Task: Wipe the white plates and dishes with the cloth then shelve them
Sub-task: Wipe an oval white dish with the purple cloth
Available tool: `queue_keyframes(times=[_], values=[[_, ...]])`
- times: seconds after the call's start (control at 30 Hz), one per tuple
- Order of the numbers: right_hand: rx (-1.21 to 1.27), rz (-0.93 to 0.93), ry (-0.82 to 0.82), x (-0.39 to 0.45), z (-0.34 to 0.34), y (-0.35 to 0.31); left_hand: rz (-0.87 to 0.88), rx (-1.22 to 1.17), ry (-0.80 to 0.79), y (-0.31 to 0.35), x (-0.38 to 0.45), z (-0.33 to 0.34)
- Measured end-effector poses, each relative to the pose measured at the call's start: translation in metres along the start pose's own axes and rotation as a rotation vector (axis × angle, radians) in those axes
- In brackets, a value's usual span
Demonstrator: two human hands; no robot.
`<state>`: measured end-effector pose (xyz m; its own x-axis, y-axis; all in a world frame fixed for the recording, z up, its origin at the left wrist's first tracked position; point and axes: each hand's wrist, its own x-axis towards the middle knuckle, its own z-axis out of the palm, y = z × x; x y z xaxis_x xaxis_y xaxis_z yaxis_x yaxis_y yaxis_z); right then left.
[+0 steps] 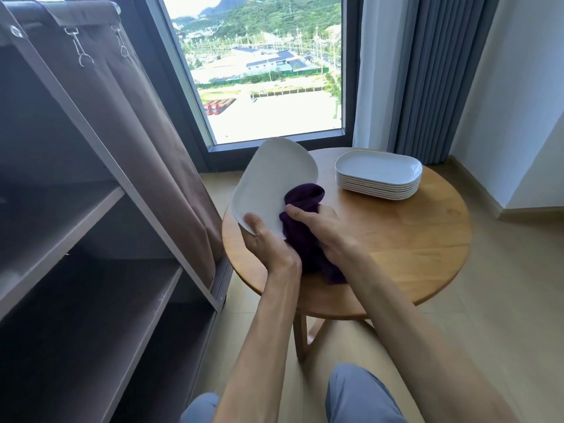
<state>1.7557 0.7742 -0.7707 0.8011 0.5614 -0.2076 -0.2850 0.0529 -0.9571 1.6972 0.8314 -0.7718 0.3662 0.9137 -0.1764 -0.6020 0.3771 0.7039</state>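
Head view: a person sits at a round wooden bench (396,239), both forearms reaching in.
Left hand (268,239): grip closed on the lower edge of one white plate (274,181), thumb on its face; the plate is tilted up, lifted off the bench over its left rim.
Right hand (320,227): grip bunched round a purple cloth (302,209), pressed against the plate's right edge; the cloth's tail hangs down to the bench.
Edges and room: bare wood lies between the hands and the stack; the open shelf unit (91,239) stands just left of the bench.
Room: window (259,71), grey curtain (442,71), pale floor.
Count: one plate in hand; a stack of white dishes (378,175) at the far right, roughly eight.
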Motion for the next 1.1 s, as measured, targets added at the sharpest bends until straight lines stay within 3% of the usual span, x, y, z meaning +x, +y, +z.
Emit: queue_keyframes(times=[0.07,0.17,0.3,0.4,0.5,0.63,0.8,0.9,1.0,1.1], values=[[0.26,0.036,-0.036,-0.001,0.001,0.005,-0.043,0.032,0.021,-0.002,-0.003,-0.005],[0.447,-0.018,-0.004,-0.005,0.009,0.015,-0.002,0.137,-0.008,0.007,0.0,-0.011],[0.481,-0.123,0.101,0.002,0.022,0.016,0.105,0.269,-0.084,0.032,0.02,-0.009],[0.493,-0.168,0.208,0.018,0.014,0.003,0.28,0.483,-0.22,0.059,0.032,-0.016],[0.329,-0.294,0.206,0.028,-0.005,-0.006,0.377,0.684,-0.406,0.084,0.039,-0.023],[0.087,-0.434,0.137,0.033,-0.017,-0.014,0.305,0.876,-0.553,0.117,0.052,-0.013],[-0.22,-0.441,-0.157,0.034,-0.021,-0.039,0.162,1.173,-0.581,0.144,0.067,0.011],[-0.173,-0.455,-0.177,0.032,-0.007,-0.045,-0.038,0.9,-0.567,0.148,0.064,0.016],[0.044,-0.394,-0.015,0.035,0.008,-0.045,-0.189,0.208,-0.675,0.125,0.05,-0.003],[0.061,-0.257,-0.068,0.033,0.025,-0.032,-0.121,0.035,-0.58,0.089,0.035,-0.011]])
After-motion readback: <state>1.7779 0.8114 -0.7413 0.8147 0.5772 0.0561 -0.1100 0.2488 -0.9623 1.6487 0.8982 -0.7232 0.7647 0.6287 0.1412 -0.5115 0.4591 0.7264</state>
